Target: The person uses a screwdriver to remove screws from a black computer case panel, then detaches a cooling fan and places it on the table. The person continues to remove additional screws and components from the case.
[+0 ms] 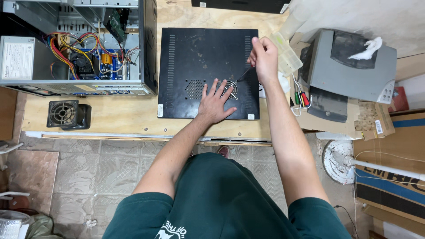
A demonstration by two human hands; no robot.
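Note:
A black metal computer side panel [195,57] lies flat on the wooden bench. A round wire fan grille [229,88] rests on its lower right part. My left hand [215,103] lies flat on the panel, fingers spread, its fingertips touching the grille. My right hand [264,57] is above and to the right, closed around a thin screwdriver [245,73] whose tip points down-left to the grille's edge.
An opened computer case [75,44] with coloured wires lies at the left. A black fan [66,114] sits near the bench's front edge. A clear plastic parts box [287,54], a grey device [349,66] with a crumpled tissue, and cardboard boxes [394,168] stand at the right.

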